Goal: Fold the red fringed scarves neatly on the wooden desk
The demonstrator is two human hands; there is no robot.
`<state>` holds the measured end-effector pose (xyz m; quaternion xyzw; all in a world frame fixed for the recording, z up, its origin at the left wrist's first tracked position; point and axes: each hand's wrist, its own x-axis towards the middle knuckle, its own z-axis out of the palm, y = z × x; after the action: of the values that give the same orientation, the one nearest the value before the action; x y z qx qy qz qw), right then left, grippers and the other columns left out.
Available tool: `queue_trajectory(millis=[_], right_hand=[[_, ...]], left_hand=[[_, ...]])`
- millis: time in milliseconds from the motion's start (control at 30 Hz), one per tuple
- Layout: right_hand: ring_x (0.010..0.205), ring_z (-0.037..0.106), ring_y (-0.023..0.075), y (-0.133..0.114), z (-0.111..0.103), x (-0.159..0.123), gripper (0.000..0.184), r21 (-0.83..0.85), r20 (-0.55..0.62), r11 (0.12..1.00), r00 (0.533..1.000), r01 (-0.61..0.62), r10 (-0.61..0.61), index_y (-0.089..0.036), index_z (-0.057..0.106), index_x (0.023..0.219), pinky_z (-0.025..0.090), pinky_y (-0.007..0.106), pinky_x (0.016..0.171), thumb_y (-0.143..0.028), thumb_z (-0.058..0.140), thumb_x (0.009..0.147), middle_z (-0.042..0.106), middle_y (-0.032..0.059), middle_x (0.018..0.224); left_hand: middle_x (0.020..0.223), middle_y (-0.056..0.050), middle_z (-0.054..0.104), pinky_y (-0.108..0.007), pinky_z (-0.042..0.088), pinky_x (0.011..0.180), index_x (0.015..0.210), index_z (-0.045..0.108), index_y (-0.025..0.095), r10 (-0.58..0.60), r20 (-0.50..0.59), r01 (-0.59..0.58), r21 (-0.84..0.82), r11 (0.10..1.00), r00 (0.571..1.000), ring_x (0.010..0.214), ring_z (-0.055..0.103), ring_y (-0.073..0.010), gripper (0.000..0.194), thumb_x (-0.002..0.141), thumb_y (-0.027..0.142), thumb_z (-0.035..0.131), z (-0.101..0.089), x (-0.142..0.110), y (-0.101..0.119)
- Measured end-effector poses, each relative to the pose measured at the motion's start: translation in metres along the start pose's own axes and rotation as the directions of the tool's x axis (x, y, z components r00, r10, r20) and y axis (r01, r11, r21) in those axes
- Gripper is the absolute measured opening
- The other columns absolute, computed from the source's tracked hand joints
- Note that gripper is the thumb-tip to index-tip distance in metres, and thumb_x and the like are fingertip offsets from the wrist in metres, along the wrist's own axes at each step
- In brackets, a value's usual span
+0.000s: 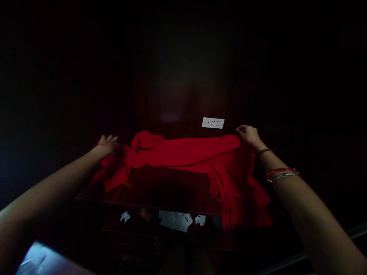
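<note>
A red scarf (183,152) with fringed ends stretches across a dark wooden tabletop (172,191). Its right end drapes over the front edge, with the fringe hanging down. On the left the cloth is bunched and twisted. My right hand (248,134) pinches the scarf's upper right edge, fingers closed. Over the bunched left part lies my left hand (108,143), fingers spread and resting on the cloth; its thumb side is dark and hard to make out.
A white wall socket (213,122) sits just behind the tabletop. Below the front edge lie crumpled white paper (200,220), another paper scrap (125,217) and a pale sheet (172,220). Pale bedding (48,261) shows at the lower left. The surroundings are very dark.
</note>
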<state>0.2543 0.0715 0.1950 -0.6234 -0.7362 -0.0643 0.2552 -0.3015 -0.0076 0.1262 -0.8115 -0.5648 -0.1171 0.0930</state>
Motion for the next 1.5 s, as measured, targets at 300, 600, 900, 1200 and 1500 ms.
queue_trajectory(millis=[300, 600, 900, 1200, 1500], right_hand=[[0.057, 0.048, 0.0098, -0.091, 0.016, -0.026, 0.031, 0.675, 0.120, 0.707, 0.914, 0.211, -0.388, -0.012, 0.059, 0.086, 0.040, 0.025, 0.058, -0.032, 0.060, 0.062, 0.053, -0.0015, 0.061], [0.066, 0.051, 0.0111, -0.077, -0.062, -0.035, 0.049, 0.597, 0.234, 0.776, 0.881, 0.204, -0.411, -0.016, 0.056, 0.099, 0.042, 0.025, 0.063, -0.036, 0.066, 0.056, 0.057, 0.0002, 0.074], [0.065, 0.056, 0.0154, -0.040, -0.047, -0.043, 0.036, 0.442, 0.622, 0.897, 0.714, 0.019, -0.322, -0.016, 0.065, 0.080, 0.045, 0.026, 0.059, -0.044, 0.061, 0.059, 0.064, 0.0027, 0.075], [0.062, 0.049, 0.0115, -0.029, -0.001, -0.051, 0.036, 0.602, 0.186, 0.795, 0.955, 0.075, -0.231, -0.014, 0.051, 0.076, 0.039, 0.022, 0.055, -0.049, 0.044, 0.071, 0.056, 0.0013, 0.072], [0.061, 0.053, 0.0150, -0.019, -0.093, -0.045, 0.031, 0.576, 0.447, 0.817, 0.829, 0.020, -0.335, -0.015, 0.059, 0.076, 0.042, 0.027, 0.053, -0.041, 0.062, 0.058, 0.060, 0.0034, 0.070]], left_hand=[[0.136, -0.013, 0.016, -0.036, 0.022, 0.096, 0.129, 0.020, 0.016, 0.294, 0.022, -0.257, -0.426, 0.867, 0.955, 0.123, 0.015, -0.0252, 0.079, 0.065, 0.042, 0.058, 0.052, 0.106, 0.217], [0.078, -0.003, 0.059, -0.027, 0.041, 0.064, 0.080, 0.056, 0.012, 0.254, -0.068, -0.188, -0.852, 0.489, 0.965, 0.072, 0.053, -0.0151, 0.028, 0.064, 0.035, 0.059, -0.002, 0.128, 0.223], [0.086, -0.002, 0.052, -0.022, 0.035, 0.064, 0.105, 0.042, 0.002, -0.074, -0.248, -0.123, -0.692, 0.712, 0.966, 0.071, 0.048, -0.0090, 0.040, 0.073, 0.026, 0.047, -0.131, 0.087, 0.143], [0.068, 0.004, 0.045, -0.016, 0.032, 0.058, 0.095, 0.047, -0.001, -0.173, -0.087, 0.104, -0.518, 0.849, 0.981, 0.059, 0.035, -0.0026, 0.042, 0.069, 0.031, 0.056, -0.123, 0.063, 0.092], [0.076, 0.001, 0.048, -0.030, 0.037, 0.068, 0.089, 0.049, 0.005, -0.156, 0.026, 0.138, -0.623, 0.770, 0.987, 0.075, 0.045, -0.0120, 0.048, 0.062, 0.043, 0.060, -0.145, 0.039, 0.073]])
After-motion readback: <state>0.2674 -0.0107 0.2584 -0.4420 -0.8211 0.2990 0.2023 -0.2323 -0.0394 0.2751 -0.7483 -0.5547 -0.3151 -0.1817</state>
